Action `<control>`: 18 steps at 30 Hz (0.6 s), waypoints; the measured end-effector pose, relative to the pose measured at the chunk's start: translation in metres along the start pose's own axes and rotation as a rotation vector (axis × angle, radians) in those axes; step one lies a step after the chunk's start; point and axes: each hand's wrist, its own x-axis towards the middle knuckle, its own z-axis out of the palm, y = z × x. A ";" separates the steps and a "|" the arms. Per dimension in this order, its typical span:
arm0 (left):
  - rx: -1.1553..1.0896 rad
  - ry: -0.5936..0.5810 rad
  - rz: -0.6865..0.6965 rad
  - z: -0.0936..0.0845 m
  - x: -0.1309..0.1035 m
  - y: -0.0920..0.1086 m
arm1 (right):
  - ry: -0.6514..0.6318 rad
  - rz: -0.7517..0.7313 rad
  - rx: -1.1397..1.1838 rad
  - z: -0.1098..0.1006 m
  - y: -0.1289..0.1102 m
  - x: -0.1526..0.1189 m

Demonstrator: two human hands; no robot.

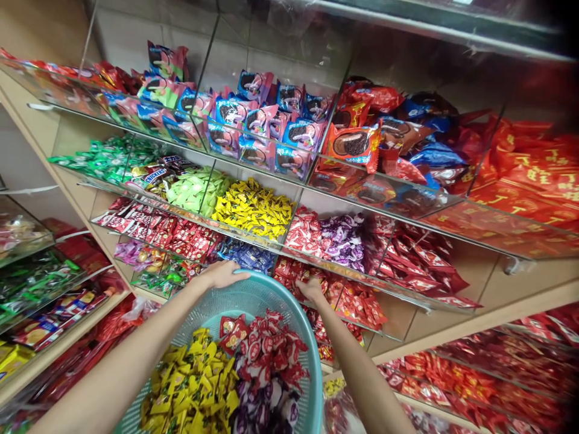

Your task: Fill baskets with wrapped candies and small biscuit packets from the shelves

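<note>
My left hand [222, 275] is closed over the far rim of a teal plastic basket [315, 361], which tilts toward me. Inside the basket lie yellow wrapped candies [190, 380], red-and-white twist-wrapped candies [271, 346], purple twist-wrapped candies [266, 401] and a few flat red packets [233, 333]. Just beyond the rim on the right, my right hand [310, 290] is at the red wrapped candies [332, 289] on the low shelf. Its thumb side points left; the other fingers are mostly hidden, so its grip does not show.
Clear-fronted shelves rise ahead, holding yellow candies [253, 208], purple candies [344, 241] and blue-pink cookie packs [262, 123]. A transparent shelf edge [362, 280] runs just above my right hand. More stocked shelves stand at left and lower right, with red packets [474, 374].
</note>
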 end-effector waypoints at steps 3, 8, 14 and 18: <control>-0.008 0.000 0.012 -0.002 -0.002 0.002 | 0.043 0.010 -0.028 0.004 -0.003 -0.003; 0.007 0.006 0.004 -0.002 -0.002 0.003 | 0.072 -0.009 -0.085 0.006 -0.010 -0.007; 0.019 -0.013 0.015 -0.003 -0.002 0.003 | 0.092 -0.003 -0.147 -0.002 -0.004 -0.008; 0.032 -0.006 0.032 0.000 -0.001 0.001 | 0.090 -0.024 -0.180 -0.001 -0.005 -0.016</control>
